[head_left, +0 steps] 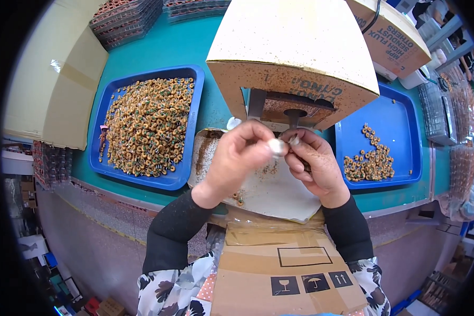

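My left hand (pixel 237 158) and my right hand (pixel 316 163) meet at the fingertips over a white sheet (pixel 279 197). White coverings wrap some of the fingertips, and the left ones are smeared by motion. Both hands are closed in a pinch; what they hold is too small and hidden to name. Something small and dark shows under my right hand's curled fingers. Just beyond the hands, a dark metal shaft (pixel 295 117) projects from an opening in a cardboard box (pixel 289 76) dusted with brown grit.
A blue tray (pixel 196 100) on the left holds a heap of small wire-wound rings (pixel 147 126). Fewer rings (pixel 371 164) lie in a blue tray (pixel 400 124) on the right. Cardboard (pixel 284 263) covers my lap. Stacked plastic trays (pixel 126 23) stand at the back left.
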Tool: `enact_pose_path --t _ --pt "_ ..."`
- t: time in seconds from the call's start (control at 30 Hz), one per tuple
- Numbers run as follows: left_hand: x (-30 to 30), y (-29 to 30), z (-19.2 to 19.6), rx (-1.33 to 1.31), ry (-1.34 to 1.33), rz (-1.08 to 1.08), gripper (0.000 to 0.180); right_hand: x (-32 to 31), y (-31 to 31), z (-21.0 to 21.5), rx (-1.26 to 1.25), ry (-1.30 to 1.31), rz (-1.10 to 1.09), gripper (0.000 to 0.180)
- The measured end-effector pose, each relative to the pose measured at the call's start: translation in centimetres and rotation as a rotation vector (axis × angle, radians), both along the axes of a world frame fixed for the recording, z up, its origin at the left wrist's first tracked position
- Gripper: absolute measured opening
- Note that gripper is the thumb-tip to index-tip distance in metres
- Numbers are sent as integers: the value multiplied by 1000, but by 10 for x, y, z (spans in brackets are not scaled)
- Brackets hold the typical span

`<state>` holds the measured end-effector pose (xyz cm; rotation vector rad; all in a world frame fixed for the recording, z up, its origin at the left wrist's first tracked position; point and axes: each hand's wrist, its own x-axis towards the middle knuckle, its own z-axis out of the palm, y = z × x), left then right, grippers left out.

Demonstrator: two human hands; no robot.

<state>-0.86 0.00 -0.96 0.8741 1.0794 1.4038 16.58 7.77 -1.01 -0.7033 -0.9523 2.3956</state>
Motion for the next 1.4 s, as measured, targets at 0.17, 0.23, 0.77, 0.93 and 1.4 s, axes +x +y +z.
enact_pose_path --t 0.17,0.23,0.77,0.93,1.4 --pt "-7 0 13 -136 -501 -118 23 -2 0 3 -47 -43 -65 32" --pt "-5 1 2 -86 -322 -150 21 -5 -3 2 -41 -81 -94 33" --pt "7 -2 3 170 986 76 18 -2 1 -3 6 -160 -71 33" --pt "0 3 -4 -198 543 23 21 -1 2 -12 168 -223 -34 23" --pt "6 -4 4 501 1125 211 16 4 1 -8 200 -121 -120 22"
